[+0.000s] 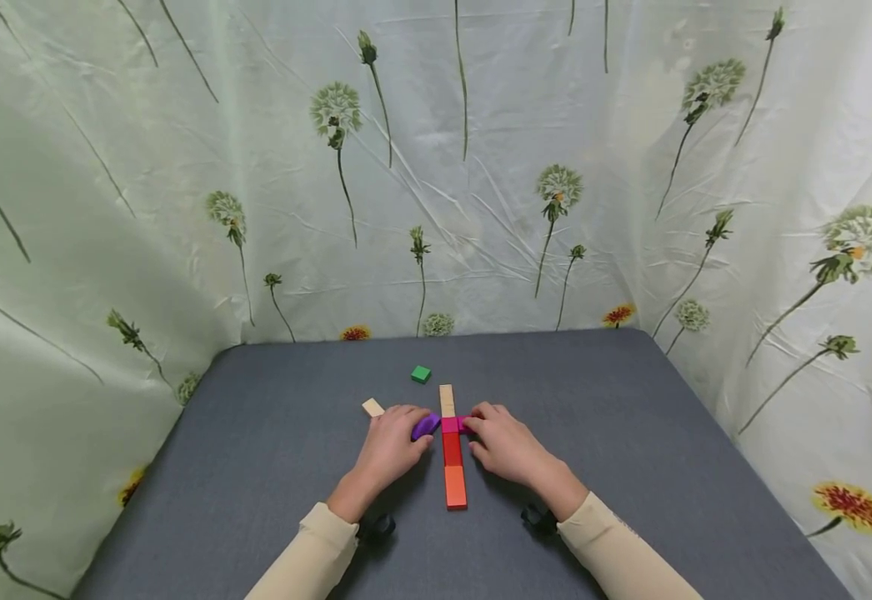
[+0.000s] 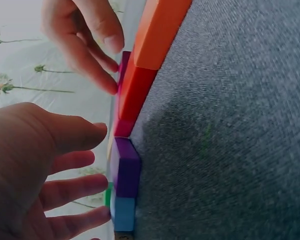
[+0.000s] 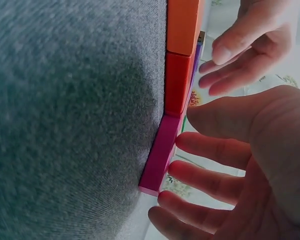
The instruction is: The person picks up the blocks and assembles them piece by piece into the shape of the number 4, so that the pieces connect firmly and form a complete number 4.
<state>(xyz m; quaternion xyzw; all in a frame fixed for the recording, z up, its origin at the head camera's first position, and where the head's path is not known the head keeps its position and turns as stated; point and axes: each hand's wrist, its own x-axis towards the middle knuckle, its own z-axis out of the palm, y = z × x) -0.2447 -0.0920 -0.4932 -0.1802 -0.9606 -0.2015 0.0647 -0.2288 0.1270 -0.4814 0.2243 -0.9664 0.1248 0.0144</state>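
Observation:
In the head view my left hand [image 1: 394, 442] is at a purple block [image 1: 425, 426], thumb on the near side and fingers beyond. In the left wrist view its fingers are loosely extended over that block and a blue block [image 2: 124, 214] in line with it. My right hand [image 1: 507, 442] is beside a magenta block [image 1: 464, 424], its relaxed fingertips right at the block's edge in the right wrist view. Between the hands runs a straight row: orange block [image 1: 455, 489], red block [image 1: 453, 450], pink block [image 1: 449, 425] and plain wooden block [image 1: 447, 400].
A green block [image 1: 421, 374] lies apart, toward the back of the dark grey table [image 1: 593, 375]. Past my left fingers, another wooden block [image 1: 372, 407] shows its end. A floral curtain [image 1: 481, 208] surrounds the table's back and sides.

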